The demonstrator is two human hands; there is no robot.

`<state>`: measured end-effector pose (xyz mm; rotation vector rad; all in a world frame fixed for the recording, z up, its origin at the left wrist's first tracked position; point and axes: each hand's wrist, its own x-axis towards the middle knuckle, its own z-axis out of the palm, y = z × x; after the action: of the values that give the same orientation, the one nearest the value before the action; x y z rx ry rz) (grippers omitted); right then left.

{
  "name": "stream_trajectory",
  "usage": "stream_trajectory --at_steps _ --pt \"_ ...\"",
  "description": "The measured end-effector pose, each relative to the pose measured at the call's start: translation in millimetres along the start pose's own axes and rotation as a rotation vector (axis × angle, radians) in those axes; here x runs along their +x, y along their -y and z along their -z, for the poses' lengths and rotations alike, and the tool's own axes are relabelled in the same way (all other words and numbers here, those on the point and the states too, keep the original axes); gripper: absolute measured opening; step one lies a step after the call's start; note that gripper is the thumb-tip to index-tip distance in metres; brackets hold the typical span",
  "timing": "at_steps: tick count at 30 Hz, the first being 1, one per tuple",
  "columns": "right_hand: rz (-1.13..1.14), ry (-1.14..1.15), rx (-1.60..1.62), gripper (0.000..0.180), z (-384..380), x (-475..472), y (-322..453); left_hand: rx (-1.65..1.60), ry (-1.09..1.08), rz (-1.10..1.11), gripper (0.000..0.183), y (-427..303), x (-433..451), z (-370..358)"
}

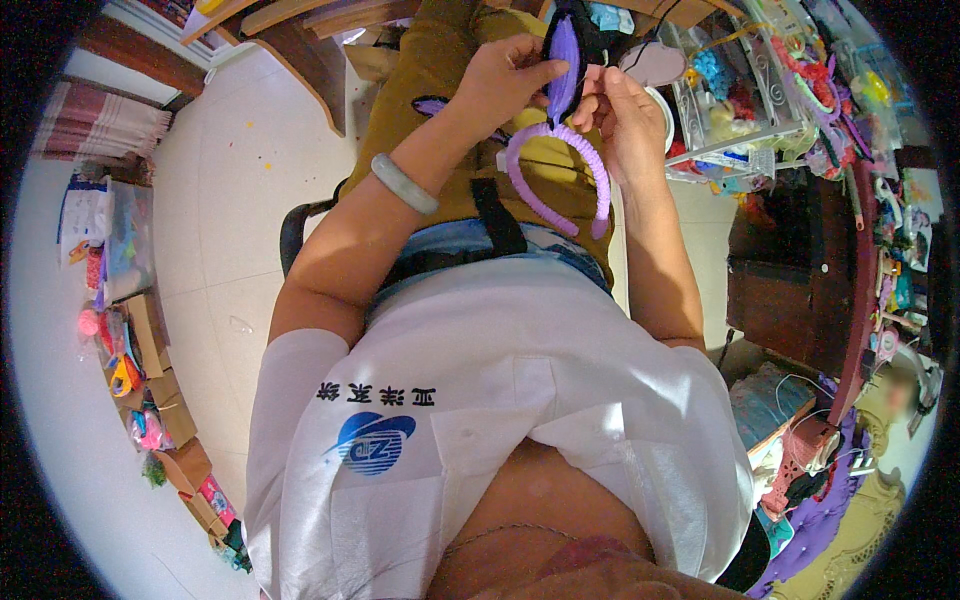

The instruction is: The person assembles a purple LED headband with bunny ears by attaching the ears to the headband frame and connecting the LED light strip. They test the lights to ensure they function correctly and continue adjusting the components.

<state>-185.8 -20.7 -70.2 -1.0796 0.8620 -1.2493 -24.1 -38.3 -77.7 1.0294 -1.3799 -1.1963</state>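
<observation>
A lilac headband with a ribbed covering hangs over my lap, its open ends towards my waist. A purple ear with black edging stands up from the top of its arch. My left hand pinches this ear from the left between thumb and fingers. Close by the ear's right edge is my right hand, thumb and fingertips drawn together; whether they grip the black edging or something fine is too small to tell. Another purple and black piece lies on my brown trousers, partly hidden behind my left forearm.
A wooden table edge is ahead on the left. At the right stands a white metal rack with colourful craft pieces, beside a pinkish flat object. Boxes and bagged materials line the left wall. A dark wooden cabinet stands at the right.
</observation>
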Motion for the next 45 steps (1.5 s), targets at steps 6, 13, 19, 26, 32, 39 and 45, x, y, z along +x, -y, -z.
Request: stream_trajectory --at_steps 6,13,19,26,32,39,45 --pt "-0.019 0.031 0.032 0.014 3.2 6.3 1.4 0.007 0.059 0.032 0.024 -8.3 -2.0 -0.4" --pt "-0.031 0.039 -0.118 0.011 1.7 7.2 9.3 0.016 0.059 0.009 0.025 -5.0 -1.6 -0.2" --pt "0.036 0.005 -0.280 0.009 -1.3 8.2 16.8 -0.069 0.099 0.008 0.026 -14.6 -5.5 -3.2" --pt "0.004 -0.007 -0.093 0.008 7.0 11.0 12.7 -0.197 0.254 0.055 0.025 13.0 -12.0 0.4" --pt "0.037 -0.034 -0.218 0.010 12.8 7.5 12.3 -0.065 0.229 0.045 0.019 13.6 -17.1 -1.4" --pt "0.180 -0.181 -0.671 0.015 6.0 -3.8 19.4 0.062 0.192 0.007 0.016 11.0 -21.8 -4.0" --pt "0.350 -0.265 -0.720 0.015 7.8 -2.4 2.2 0.121 0.121 -0.060 0.015 9.8 -22.7 -7.5"
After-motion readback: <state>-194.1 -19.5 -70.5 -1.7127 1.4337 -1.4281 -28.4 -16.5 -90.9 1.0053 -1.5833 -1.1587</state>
